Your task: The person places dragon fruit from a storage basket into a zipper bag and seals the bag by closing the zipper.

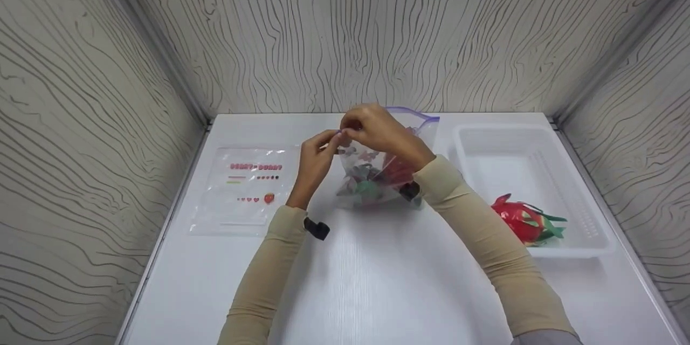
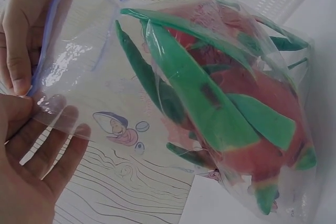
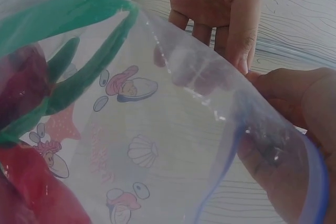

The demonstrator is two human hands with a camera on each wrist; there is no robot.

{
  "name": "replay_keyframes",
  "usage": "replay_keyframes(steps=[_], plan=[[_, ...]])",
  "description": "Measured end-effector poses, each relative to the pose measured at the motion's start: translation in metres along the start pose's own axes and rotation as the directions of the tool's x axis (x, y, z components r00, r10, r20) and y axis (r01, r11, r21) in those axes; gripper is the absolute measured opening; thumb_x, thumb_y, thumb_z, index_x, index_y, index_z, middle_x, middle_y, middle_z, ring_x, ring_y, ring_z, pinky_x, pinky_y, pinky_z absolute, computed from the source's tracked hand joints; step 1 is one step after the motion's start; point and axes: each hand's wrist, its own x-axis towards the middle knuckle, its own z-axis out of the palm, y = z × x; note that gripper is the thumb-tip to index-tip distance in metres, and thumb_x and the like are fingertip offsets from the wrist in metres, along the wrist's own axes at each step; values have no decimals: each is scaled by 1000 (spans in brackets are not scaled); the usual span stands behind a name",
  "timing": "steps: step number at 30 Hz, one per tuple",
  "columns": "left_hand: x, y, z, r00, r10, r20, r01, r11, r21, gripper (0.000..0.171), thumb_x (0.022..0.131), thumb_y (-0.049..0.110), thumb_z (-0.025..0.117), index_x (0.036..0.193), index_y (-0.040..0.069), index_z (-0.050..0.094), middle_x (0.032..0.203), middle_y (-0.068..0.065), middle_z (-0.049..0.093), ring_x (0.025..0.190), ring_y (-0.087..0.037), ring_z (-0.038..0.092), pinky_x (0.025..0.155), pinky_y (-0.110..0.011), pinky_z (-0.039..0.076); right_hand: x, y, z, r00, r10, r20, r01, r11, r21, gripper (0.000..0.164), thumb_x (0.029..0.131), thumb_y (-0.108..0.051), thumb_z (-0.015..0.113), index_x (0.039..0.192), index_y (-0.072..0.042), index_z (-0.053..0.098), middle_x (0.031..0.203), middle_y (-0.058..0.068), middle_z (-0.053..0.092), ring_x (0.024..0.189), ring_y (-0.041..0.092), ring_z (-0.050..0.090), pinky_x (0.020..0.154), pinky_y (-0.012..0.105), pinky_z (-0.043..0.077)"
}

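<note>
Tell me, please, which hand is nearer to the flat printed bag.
Left: the left hand is just right of the flat printed bag; the right hand is farther right. Both pinch the filled bag.

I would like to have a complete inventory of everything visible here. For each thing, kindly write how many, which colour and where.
Zip bag: one, clear with purple zip edge, middle, mouth held
Dragon fruit in the bag: exact count unclear, red and green
Flat printed pouch: one, clear with mainly red print, table's left
Basket: one, white, table's right
Dragon fruit in the basket: one, red and green, near end
Table: one, white, beneath
Walls: three, pale with dark grain lines, back and sides
Corner strips: two, grey, between walls
Wrist devices: two, black, by the cuffs
Sleeves: two, beige, both arms
Left hand: one, bare, pinching bag's edge
Right hand: one, bare, likewise
</note>
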Motion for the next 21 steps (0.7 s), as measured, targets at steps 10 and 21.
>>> replay_keyframes(steps=[10,21], plan=[[-2,-1,0,1000,-5,-18,5,1000,-4,23,107,19,66,116,4,80,112,-12,80,102,-22,77,88,-34,66,-2,-1,-1,1000,12,17,-11,999,-41,16,103,-13,69,104,-1,80,100,14,76,89,28,68,82,44,60],[-1,-2,-3,998,-44,-46,42,999,-34,22,107,17,66,116,2,80,115,-14,80,105,-25,77,90,-34,66,-7,4,-6,998,52,42,-51,998,-37,15,102,-13,70,106,-1,79,102,14,76,92,28,69,84,44,60]])
